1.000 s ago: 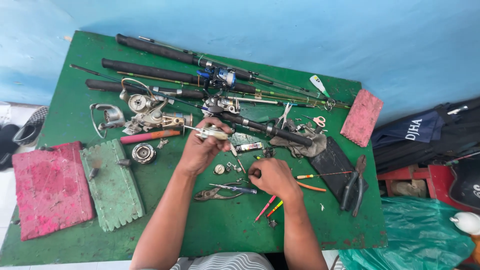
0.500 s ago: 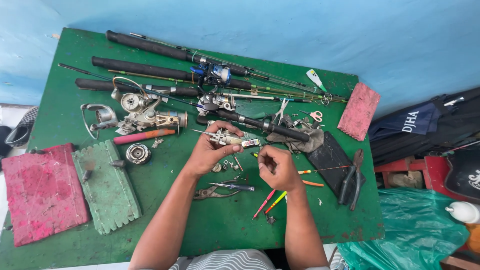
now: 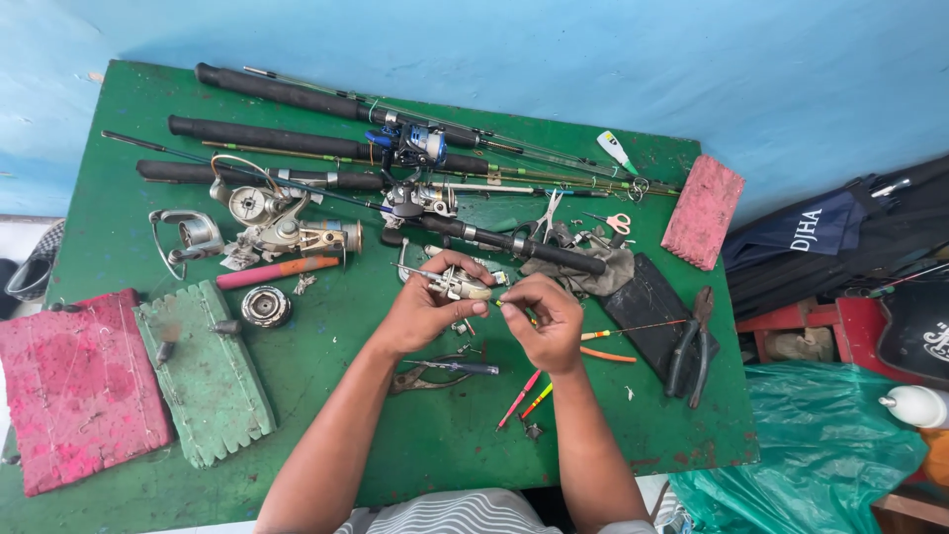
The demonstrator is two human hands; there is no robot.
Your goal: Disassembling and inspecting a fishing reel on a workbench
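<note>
My left hand (image 3: 423, 309) grips a small silver reel part (image 3: 457, 286) over the middle of the green table (image 3: 395, 445). My right hand (image 3: 547, 318) is right beside it, fingertips pinched on something tiny at the part's right end; I cannot make out what. Below the hands lie dark pliers (image 3: 435, 371) and two thin pink and yellow floats (image 3: 524, 399). Behind the hands a black fishing rod (image 3: 514, 242) with a reel crosses the table.
Several rods (image 3: 287, 97) lie along the far edge, and dismantled reels (image 3: 282, 232) rest at the left. A green notched foam block (image 3: 203, 371) and a pink foam block (image 3: 79, 391) are near left. Black pliers (image 3: 689, 341), scissors (image 3: 615, 222), another pink block (image 3: 704, 211) right. Green plastic bag (image 3: 830, 445) beside the table.
My right hand has risen from the table to meet the left hand at the reel part. Both hands now work closer together, slightly nearer me.
</note>
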